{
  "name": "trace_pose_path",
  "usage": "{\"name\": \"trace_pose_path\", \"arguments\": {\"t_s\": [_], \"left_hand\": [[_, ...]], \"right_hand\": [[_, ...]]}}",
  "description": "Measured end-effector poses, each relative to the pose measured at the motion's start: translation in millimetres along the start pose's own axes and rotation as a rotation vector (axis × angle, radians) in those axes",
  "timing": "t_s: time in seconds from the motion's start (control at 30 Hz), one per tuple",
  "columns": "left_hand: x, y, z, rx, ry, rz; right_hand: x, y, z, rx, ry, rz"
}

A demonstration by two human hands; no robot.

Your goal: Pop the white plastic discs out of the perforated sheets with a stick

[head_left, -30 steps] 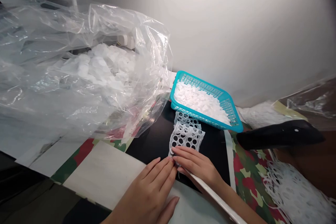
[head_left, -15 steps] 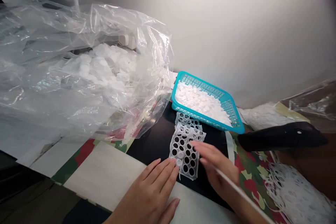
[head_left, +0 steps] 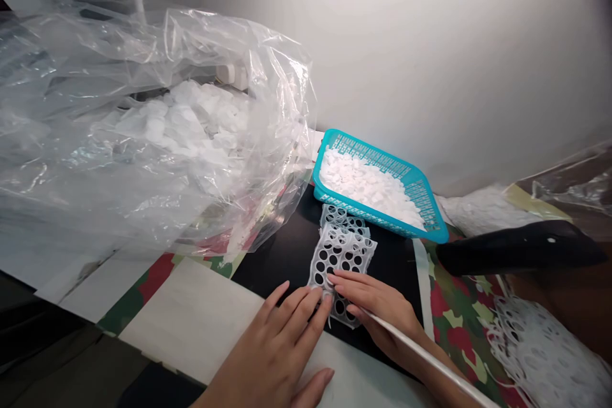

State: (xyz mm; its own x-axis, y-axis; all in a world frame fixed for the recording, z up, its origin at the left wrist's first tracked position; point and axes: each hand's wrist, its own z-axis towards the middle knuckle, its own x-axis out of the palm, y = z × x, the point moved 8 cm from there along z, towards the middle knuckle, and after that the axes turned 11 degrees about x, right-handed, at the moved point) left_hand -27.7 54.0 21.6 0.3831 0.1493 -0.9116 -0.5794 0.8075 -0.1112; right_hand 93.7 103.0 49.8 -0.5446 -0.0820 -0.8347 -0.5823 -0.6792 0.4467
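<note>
Well, a bulging clear plastic bag sits left of the teal basket, a black handle lies right of it, and a perforated white plastic sheet lies just below it. The left hand, fingers slightly spread, and the right hand, fingers closer together, both rest open on the sheet's lower part.
</note>
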Motion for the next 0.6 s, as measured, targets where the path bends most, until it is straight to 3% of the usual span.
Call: {"name": "trace_pose_path", "arguments": {"t_s": [0.27,0.6], "left_hand": [[-5.3,1,-3,-0.03,-0.057,-0.028],[-1.2,0,-1,-0.005,-0.012,-0.01]], "right_hand": [[7,7,-6,-0.136,0.0,-0.165],[11,-6,-13,-0.078,0.049,-0.066]]}}
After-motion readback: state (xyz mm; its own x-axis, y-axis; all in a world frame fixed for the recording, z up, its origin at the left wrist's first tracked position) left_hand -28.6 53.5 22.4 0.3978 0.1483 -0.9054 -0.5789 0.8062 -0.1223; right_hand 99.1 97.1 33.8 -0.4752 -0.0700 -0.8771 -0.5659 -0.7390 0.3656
